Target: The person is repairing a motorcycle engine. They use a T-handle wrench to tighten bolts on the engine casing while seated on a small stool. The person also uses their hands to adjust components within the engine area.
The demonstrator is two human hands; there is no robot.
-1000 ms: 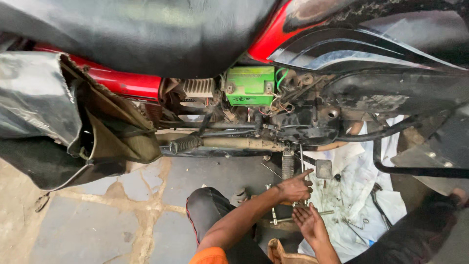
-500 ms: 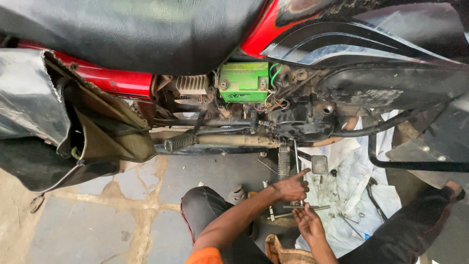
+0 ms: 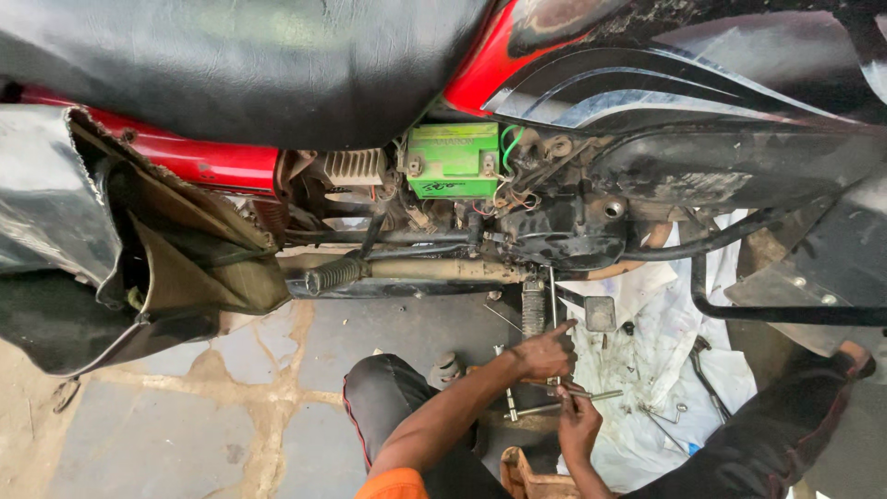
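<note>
- While the person crouches beside the red motorcycle (image 3: pixel 231 164), the left hand (image 3: pixel 547 352) reaches up toward its underside, index finger extended to the ribbed foot peg (image 3: pixel 533 308), remaining fingers curled.
- Right hand (image 3: pixel 579 423) sits just below the left, fingers pinched on a thin metal rod (image 3: pixel 591 396) lying roughly level.
- Green battery (image 3: pixel 453 160) is exposed under the black seat (image 3: pixel 240 65).
- White cloth (image 3: pixel 665 370) on the floor carries scattered small tools, right of both hands.
- Open saddlebag (image 3: pixel 166 268) hangs at left.
</note>
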